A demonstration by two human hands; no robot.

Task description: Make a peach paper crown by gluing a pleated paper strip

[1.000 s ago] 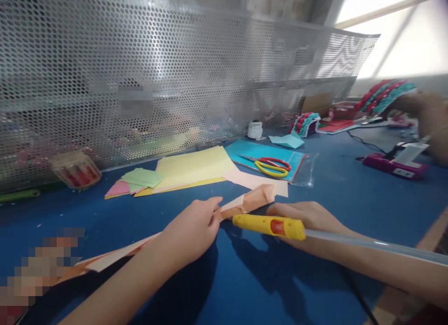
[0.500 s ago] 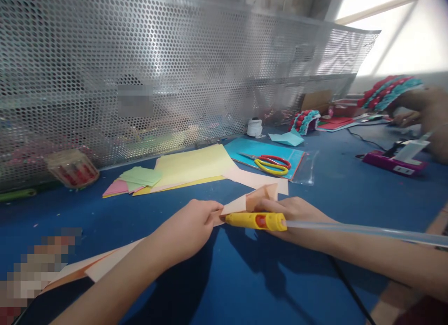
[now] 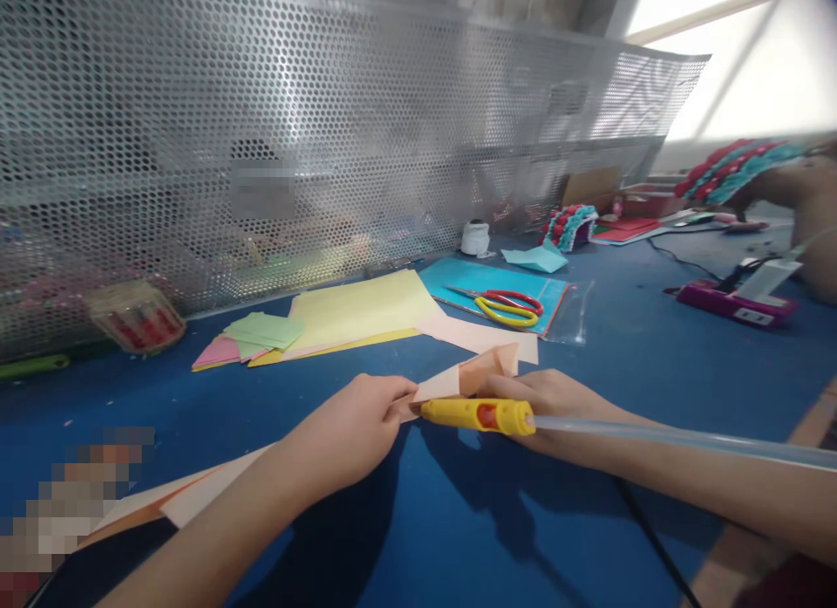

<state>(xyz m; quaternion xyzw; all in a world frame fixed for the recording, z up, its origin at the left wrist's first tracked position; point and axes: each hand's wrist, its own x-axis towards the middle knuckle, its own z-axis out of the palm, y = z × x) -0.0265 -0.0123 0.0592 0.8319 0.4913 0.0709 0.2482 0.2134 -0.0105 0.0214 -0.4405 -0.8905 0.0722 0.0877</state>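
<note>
While the left hand (image 3: pixel 357 429) pinches one end of the folded peach paper piece (image 3: pixel 467 377) between closed thumb and fingers, the right hand (image 3: pixel 562 407) is wrapped tight around the yellow plastic glue gun (image 3: pixel 480 413), its nozzle touching the paper beside the left fingertips. A clear glue stick (image 3: pixel 654 433) juts from the gun's back. The paper sits on the blue tabletop (image 3: pixel 458 521), near the red-and-yellow scissors (image 3: pixel 506 309) on the person's side.
</note>
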